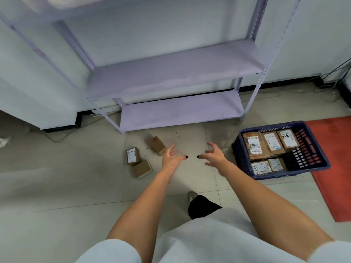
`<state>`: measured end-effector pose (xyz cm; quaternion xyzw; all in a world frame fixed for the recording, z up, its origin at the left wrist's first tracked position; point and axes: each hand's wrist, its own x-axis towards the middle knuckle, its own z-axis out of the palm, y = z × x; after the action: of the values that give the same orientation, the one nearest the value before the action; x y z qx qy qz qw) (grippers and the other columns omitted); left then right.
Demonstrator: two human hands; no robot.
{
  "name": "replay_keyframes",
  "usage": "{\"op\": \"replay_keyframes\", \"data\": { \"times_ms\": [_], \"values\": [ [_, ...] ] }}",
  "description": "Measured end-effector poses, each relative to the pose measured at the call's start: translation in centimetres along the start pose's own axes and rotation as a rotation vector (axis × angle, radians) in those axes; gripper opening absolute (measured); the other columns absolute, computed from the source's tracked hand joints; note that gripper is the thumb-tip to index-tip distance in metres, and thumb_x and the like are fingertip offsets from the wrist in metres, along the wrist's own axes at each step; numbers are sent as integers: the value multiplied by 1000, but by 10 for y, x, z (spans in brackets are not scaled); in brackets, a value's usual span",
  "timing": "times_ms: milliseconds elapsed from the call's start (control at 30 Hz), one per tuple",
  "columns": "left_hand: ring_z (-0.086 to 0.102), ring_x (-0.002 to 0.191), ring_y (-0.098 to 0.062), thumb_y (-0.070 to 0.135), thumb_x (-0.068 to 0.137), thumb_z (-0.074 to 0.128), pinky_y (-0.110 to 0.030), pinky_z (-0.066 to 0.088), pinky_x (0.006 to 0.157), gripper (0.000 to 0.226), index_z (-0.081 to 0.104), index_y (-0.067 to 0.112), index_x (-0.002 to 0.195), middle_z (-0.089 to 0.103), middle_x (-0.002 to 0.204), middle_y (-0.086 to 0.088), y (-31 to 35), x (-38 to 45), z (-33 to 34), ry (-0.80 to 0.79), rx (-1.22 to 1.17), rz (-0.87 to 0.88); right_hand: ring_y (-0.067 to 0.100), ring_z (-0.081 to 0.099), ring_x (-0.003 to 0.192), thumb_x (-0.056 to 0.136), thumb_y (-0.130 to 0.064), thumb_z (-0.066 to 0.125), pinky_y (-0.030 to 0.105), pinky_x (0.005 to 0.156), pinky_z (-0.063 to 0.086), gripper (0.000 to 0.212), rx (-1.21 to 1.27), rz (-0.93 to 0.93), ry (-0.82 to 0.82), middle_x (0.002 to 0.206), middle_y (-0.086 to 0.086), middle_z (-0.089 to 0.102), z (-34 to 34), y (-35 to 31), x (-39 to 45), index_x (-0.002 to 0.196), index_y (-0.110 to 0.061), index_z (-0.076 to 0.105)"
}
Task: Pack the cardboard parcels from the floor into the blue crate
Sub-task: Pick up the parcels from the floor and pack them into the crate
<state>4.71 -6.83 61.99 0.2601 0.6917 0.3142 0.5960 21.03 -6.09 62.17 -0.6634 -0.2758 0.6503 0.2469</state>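
Three cardboard parcels lie on the tiled floor left of centre: a tilted brown parcel [157,145], a labelled parcel [132,155] and a plain parcel [142,169] just below it. The blue crate [311,168] stands on the floor at the right and holds several labelled parcels [253,145]. My left hand [171,160] hovers empty with fingers spread, just right of the tilted parcel. My right hand [213,155] is spread and empty too, between the floor parcels and the crate.
A pale purple metal shelf rack [178,109] stands against the wall ahead, its lowest shelf near the floor. A red mat [334,168] lies under and beside the crate. Cables [332,80] run along the wall at the far right. My shoe [192,196] shows below.
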Motion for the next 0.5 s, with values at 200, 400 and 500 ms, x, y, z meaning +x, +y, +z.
{"op": "replay_keyframes", "data": {
  "times_ms": [200, 400, 500],
  "values": [
    [51, 108, -18, -1, 80, 64, -31, 42, 86, 68, 38, 18, 139, 51, 132, -5, 30, 52, -84, 32, -46, -25, 32, 50, 120, 79, 0, 68, 44, 102, 45, 76, -66, 39, -56, 135, 19, 44, 90, -39, 47, 143, -18, 31],
    [53, 111, -19, 2, 79, 65, -34, 46, 94, 67, 41, 19, 138, 50, 134, -7, 35, 108, -188, 41, -9, -81, 33, 52, 118, 78, -2, 69, 42, 98, 46, 75, -112, 65, -88, 135, 18, 44, 195, -60, 81, 141, -20, 34],
    [54, 112, -21, 1, 79, 66, -38, 42, 104, 64, 41, 17, 137, 51, 134, -10, 27, 143, -244, 4, -3, -134, 30, 53, 111, 78, -2, 69, 41, 98, 46, 73, -117, 106, -64, 135, 18, 45, 246, -57, 99, 141, -19, 35]
  ]
}}
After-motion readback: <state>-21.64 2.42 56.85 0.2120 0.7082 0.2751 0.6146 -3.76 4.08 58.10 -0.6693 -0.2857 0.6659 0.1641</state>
